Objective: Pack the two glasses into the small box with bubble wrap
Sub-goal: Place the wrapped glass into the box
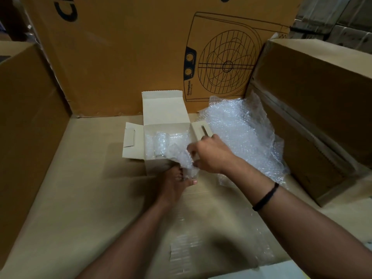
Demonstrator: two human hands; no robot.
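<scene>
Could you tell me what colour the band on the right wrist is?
Black; the band shows best in the head view.

small box [165, 109] open, right carton [314, 109] seemingly near

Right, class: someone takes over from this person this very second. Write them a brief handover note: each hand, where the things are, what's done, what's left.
Left hand: grips the wrapped bundle from below, at the small box's near rim.
Right hand: pinches the bundle's wrap from above.
One wrapped glass sits inside the box, left side.
Spare bubble wrap lies right of the box.
Done: one glass packed.
Left: seat the bundle, probably the second glass, beside it, pad if needed, close the open flaps.
</scene>
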